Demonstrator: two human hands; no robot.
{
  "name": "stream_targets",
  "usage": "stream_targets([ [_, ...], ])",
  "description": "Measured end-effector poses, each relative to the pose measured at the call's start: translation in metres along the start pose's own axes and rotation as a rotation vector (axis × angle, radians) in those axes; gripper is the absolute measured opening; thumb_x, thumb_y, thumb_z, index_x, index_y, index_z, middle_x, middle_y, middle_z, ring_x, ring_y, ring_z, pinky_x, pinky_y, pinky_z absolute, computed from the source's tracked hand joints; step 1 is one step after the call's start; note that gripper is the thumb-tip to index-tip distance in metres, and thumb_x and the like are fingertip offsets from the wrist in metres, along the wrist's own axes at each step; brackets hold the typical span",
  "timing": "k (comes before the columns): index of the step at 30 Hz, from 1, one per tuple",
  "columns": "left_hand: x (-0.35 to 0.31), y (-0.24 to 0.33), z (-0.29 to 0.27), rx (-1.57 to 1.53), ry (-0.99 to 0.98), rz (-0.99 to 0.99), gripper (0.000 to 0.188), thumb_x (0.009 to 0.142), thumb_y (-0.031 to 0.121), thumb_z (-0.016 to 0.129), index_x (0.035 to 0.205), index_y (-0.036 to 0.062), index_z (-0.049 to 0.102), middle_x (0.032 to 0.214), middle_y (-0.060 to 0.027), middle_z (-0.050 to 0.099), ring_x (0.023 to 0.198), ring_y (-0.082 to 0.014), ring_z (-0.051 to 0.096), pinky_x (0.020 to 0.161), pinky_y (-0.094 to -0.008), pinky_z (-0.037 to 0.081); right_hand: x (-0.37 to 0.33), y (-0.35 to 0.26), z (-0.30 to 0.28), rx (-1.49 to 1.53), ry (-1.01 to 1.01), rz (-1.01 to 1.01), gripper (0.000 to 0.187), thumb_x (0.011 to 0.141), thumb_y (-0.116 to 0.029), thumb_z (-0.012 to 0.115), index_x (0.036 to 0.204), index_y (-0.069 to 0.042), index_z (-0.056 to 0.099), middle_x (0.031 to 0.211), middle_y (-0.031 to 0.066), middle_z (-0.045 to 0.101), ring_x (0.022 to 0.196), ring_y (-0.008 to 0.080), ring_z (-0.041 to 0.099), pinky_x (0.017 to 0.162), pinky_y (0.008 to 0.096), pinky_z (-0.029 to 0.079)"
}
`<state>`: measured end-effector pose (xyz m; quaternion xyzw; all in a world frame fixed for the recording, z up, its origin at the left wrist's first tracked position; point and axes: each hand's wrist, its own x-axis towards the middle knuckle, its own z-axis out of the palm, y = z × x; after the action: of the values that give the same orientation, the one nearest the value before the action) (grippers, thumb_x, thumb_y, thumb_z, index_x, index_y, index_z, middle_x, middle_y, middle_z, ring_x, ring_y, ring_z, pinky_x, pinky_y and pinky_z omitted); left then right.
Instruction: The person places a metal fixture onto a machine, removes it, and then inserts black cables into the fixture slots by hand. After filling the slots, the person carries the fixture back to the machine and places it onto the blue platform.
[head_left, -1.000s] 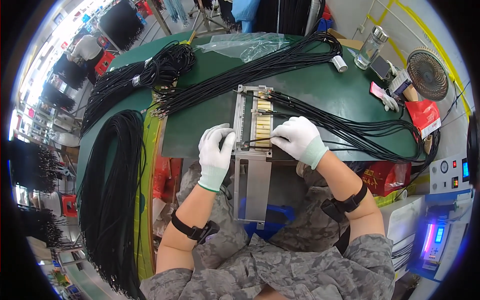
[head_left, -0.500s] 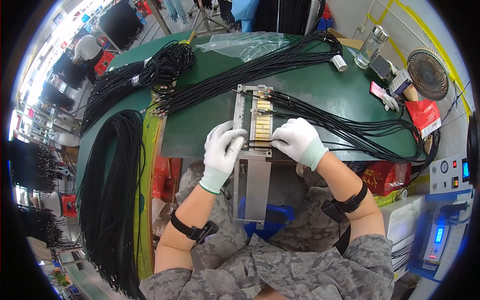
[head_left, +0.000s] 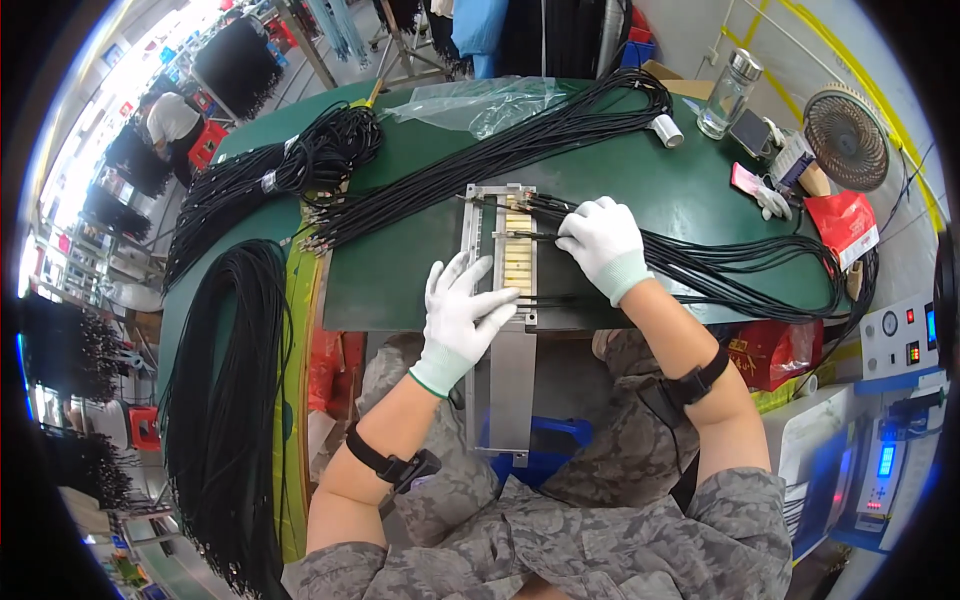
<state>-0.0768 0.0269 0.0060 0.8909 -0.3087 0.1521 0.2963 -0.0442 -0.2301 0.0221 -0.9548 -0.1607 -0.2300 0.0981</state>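
Observation:
A metal fixture with a row of pale yellow slots lies before me on the green table. My left hand, in a white glove, has its fingers spread; the index fingertip rests by the fixture's near end, beside a cable end. In a white glove too, my right hand is closed at the fixture's right side, its fingertips pinching a black cable that lies across the slots. More black cables run from the fixture's far end to the right and loop back. The fingertips' exact grip is partly hidden.
Long bundles of black cables stretch across the table's back, with others hanging at the left. A glass bottle, a fan and a red packet stand at the right. Clear plastic film lies behind.
My right hand has moved up and away, from the fixture's near end to its middle. My left hand has opened its fingers and shifted slightly right, toward the near end.

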Motion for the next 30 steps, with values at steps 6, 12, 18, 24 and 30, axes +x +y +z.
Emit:
stream_targets([
  [6,0.001,-0.013,0.003,-0.345,0.256,-0.183,0.017,0.09,0.024,0.069,0.089,0.0072,0.069,0.119,-0.0151,0.067,0.117,-0.038,0.056,0.107,-0.0484,0.038,-0.012,-0.024,-0.015,0.27,0.036,-0.119,0.013,0.072,-0.021,0.079,0.078,-0.015,0.069,0.086,0.0003,0.066,0.089,0.0262,0.059,0.079,0.0388,0.045],
  [12,0.006,-0.001,-0.005,-0.2,0.189,0.008,0.014,0.083,0.02,0.074,0.082,0.0068,0.068,0.115,-0.0119,0.068,0.119,-0.0354,0.055,0.102,-0.0453,0.041,-0.008,-0.065,-0.015,0.682,-0.177,-0.093,0.027,0.079,-0.032,0.077,0.092,-0.01,0.07,0.084,0.0104,0.069,0.08,0.0339,0.064,0.072,0.0434,0.05],
  [18,0.009,-0.015,-0.021,0.005,0.283,0.007,0.018,0.078,0.022,0.077,0.077,0.0073,0.067,0.11,-0.0106,0.069,0.113,-0.0357,0.057,0.101,-0.0459,0.041,-0.01,-0.038,-0.025,0.609,-0.228,0.039,0.015,0.081,-0.025,0.072,0.087,-0.012,0.072,0.082,0.0088,0.071,0.082,0.0323,0.065,0.076,0.0428,0.051],
  [24,0.004,-0.021,-0.016,0.035,0.21,-0.159,0.015,0.084,0.02,0.074,0.086,0.0065,0.069,0.109,-0.0115,0.069,0.11,-0.0316,0.059,0.1,-0.0438,0.042,-0.017,-0.032,-0.021,0.352,-0.168,-0.085,0.011,0.084,-0.026,0.068,0.081,-0.015,0.071,0.075,0.0034,0.067,0.078,0.0262,0.063,0.073,0.0388,0.047],
  [30,0.001,-0.024,-0.012,-0.148,0.102,-0.312,0.021,0.094,0.028,0.061,0.1,0.0101,0.071,0.106,-0.0067,0.071,0.11,-0.0257,0.062,0.112,-0.0471,0.033,-0.016,-0.025,-0.025,0.265,-0.263,-0.031,0.015,0.085,-0.026,0.065,0.077,-0.015,0.07,0.075,0.0045,0.068,0.08,0.0277,0.063,0.075,0.0407,0.048],
])
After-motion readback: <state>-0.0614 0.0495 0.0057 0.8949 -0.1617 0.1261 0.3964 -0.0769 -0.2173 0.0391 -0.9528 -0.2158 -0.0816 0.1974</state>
